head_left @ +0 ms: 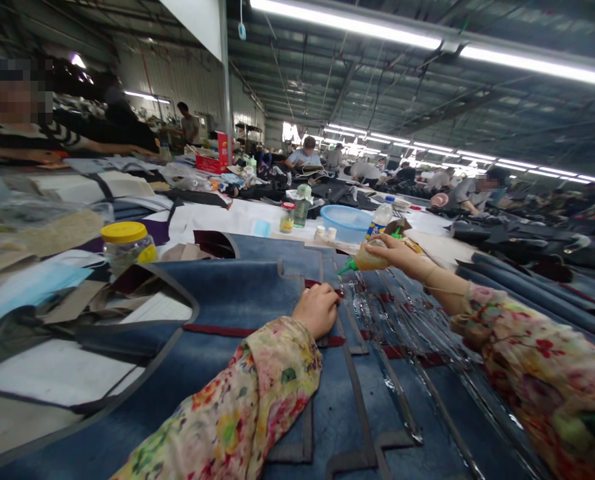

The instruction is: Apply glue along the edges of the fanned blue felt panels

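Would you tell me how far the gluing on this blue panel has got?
Done: the strips on the right shine wet. In hand: the right hand holds the bottle over them while the left hand presses the blue panel. Left: the nearer grey strips look dry.

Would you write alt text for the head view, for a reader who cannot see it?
The right hand holds a squeeze bottle with a green nozzle over a blue fabric panel streaked with wet lines, while the left hand rests curled on the panel. A yellow-lidded jar stands left, a blue basin beyond, and other people work behind.
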Action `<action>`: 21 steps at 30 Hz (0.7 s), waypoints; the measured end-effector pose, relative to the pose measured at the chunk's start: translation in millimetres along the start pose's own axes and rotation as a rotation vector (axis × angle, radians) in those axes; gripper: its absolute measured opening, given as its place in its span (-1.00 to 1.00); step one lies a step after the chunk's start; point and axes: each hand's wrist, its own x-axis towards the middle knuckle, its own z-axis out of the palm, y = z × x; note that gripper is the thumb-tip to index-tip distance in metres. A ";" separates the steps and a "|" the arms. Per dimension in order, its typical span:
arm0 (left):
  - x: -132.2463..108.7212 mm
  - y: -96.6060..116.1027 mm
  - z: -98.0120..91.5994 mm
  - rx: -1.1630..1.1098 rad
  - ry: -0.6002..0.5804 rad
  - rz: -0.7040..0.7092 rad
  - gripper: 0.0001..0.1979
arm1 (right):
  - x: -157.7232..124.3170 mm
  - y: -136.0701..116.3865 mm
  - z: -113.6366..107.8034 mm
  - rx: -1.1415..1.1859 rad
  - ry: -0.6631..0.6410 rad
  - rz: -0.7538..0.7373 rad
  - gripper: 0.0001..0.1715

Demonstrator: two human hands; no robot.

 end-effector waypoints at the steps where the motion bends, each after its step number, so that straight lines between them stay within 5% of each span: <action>1: 0.0 -0.1 0.1 -0.001 0.002 -0.001 -0.78 | 3.4 0.0 3.1 -0.001 0.020 -0.006 -0.50; 12: 0.0 -0.5 1.0 -0.007 -0.005 -0.010 -0.78 | 43.8 -4.8 31.6 -0.062 0.139 0.008 -0.44; 21: 0.9 -1.5 1.5 0.003 0.002 -0.001 -0.79 | 13.4 -13.7 14.5 0.034 0.011 0.072 -0.48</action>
